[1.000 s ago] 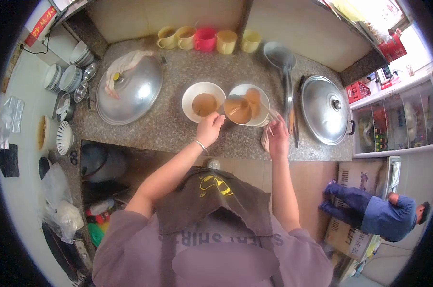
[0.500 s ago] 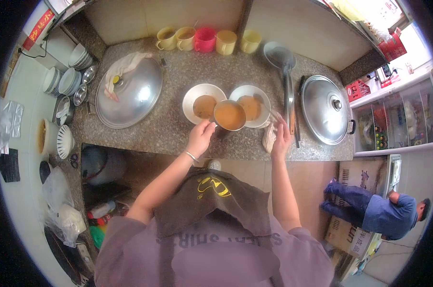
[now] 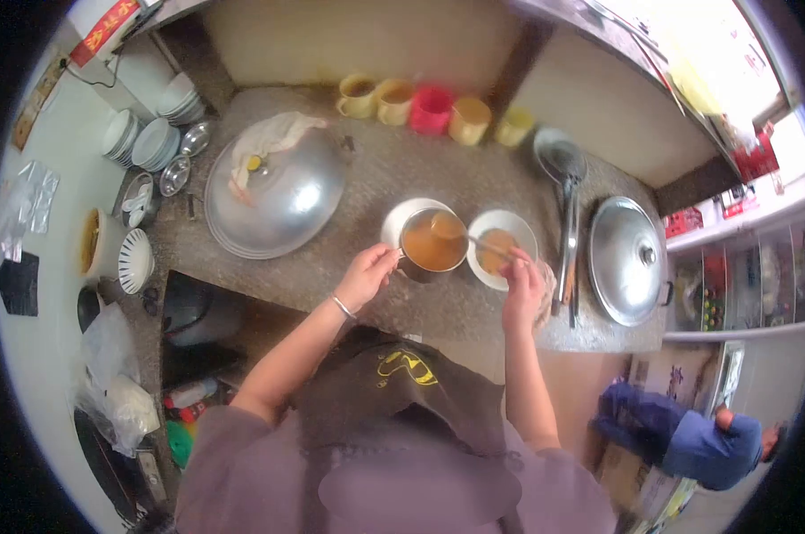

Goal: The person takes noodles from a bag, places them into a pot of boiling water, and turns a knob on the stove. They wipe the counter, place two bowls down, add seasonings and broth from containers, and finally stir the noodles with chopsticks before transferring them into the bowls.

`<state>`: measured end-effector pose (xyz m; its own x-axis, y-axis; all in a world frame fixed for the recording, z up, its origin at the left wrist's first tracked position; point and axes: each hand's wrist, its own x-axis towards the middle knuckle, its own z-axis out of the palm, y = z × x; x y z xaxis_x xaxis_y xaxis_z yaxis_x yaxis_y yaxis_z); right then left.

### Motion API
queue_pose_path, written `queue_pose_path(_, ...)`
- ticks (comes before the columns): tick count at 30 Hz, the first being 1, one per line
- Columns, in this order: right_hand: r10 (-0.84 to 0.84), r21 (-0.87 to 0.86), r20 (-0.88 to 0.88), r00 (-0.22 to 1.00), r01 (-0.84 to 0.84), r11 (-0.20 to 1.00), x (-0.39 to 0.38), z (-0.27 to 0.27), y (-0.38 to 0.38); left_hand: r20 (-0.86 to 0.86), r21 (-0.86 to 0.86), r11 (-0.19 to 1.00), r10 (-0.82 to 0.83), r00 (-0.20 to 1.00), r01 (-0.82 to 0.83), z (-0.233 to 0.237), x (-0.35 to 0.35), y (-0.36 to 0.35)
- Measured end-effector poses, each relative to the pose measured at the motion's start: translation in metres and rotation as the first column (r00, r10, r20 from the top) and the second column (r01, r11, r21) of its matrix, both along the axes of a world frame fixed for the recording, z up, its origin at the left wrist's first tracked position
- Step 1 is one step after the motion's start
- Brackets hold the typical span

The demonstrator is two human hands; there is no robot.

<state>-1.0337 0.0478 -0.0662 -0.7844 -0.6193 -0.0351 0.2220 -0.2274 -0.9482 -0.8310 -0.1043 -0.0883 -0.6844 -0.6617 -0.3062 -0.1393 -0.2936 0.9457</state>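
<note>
My left hand [image 3: 367, 278] grips the handle of a round metal pot [image 3: 436, 273] filled with brown-orange liquid. The pot is held over the near side of a white bowl [image 3: 396, 217], hiding most of it and whatever it contains. A ladle [image 3: 475, 239] is closed in my right hand [image 3: 522, 289], its head over or in the pot's liquid; its depth cannot be seen. Under the ladle's handle sits a second white bowl [image 3: 527, 227] with some of the same brown liquid at its bottom. A crumpled cloth [image 3: 545, 289] lies beside my right hand.
Two large metal lids, one at left [image 3: 287, 205] and one at right [image 3: 629, 262], flank the bowls. Several mugs [image 3: 431, 110] line the back wall. Long-handled utensils [image 3: 566, 205] lie right of the bowls. Stacked dishes [image 3: 156, 142] stand far left. A person [image 3: 709, 445] stands at right.
The ladle has moved left from the right bowl to the pot, and my right hand has tilted inward with it. The pot now covers more of the left bowl. The whole view has shifted.
</note>
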Motion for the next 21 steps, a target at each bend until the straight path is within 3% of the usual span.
queue_pose_path(2,0.19,0.198,-0.242,0.952,-0.144,0.97,0.02,0.014,-0.027,-0.063,-0.053,0.998,-0.043,0.997,0.04,0.004,0.009,-0.026)
queue_pose_path(4,0.297,0.141,-0.241,0.924,-0.27,0.953,0.035,0.007,-0.059,-0.066,-0.042,0.999,-0.017,0.998,0.014,0.008,0.019,-0.057)
queue_pose_path(6,0.408,0.195,-0.325,0.853,-0.361,0.912,0.047,0.015,-0.084,-0.076,-0.03,1.0,0.007,0.997,-0.009,0.012,0.029,-0.093)
queue_pose_path(7,0.465,0.185,-0.267,0.844,-0.429,0.884,0.053,0.021,-0.094,-0.075,-0.007,1.0,0.023,0.997,-0.023,0.014,0.035,-0.112)
queue_pose_path(10,0.436,0.166,-0.258,0.862,-0.405,0.899,0.063,0.018,-0.12,-0.099,-0.016,0.999,0.039,0.994,-0.041,0.021,0.051,-0.175)
queue_pose_path(13,0.324,0.244,-0.2,0.925,-0.273,0.931,0.06,-0.001,-0.124,0.011,-0.17,0.984,0.063,0.998,-0.06,0.015,0.063,-0.251)
queue_pose_path(14,0.27,0.261,-0.168,0.948,-0.222,0.939,0.058,-0.008,-0.119,0.007,-0.168,0.984,0.059,0.998,-0.057,0.012,0.064,-0.274)
queue_pose_path(16,0.185,0.326,-0.202,0.962,-0.112,0.939,0.052,-0.022,-0.104,-0.003,-0.012,0.976,0.217,0.976,-0.217,0.015,0.061,-0.313)
queue_pose_path(17,0.119,0.332,-0.151,0.981,-0.063,0.941,0.05,-0.033,-0.092,-0.003,-0.004,0.979,0.202,0.979,-0.202,0.01,0.06,-0.335)
queue_pose_path(19,0.023,0.347,-0.104,0.994,0.014,0.938,0.048,-0.04,-0.076,-0.003,-0.223,0.959,0.178,0.984,-0.175,-0.013,0.056,-0.384)
queue_pose_path(21,-0.04,0.408,-0.083,0.996,0.07,0.91,0.051,-0.031,-0.065,-0.029,-0.193,0.973,0.124,0.992,-0.127,-0.047,0.051,-0.43)
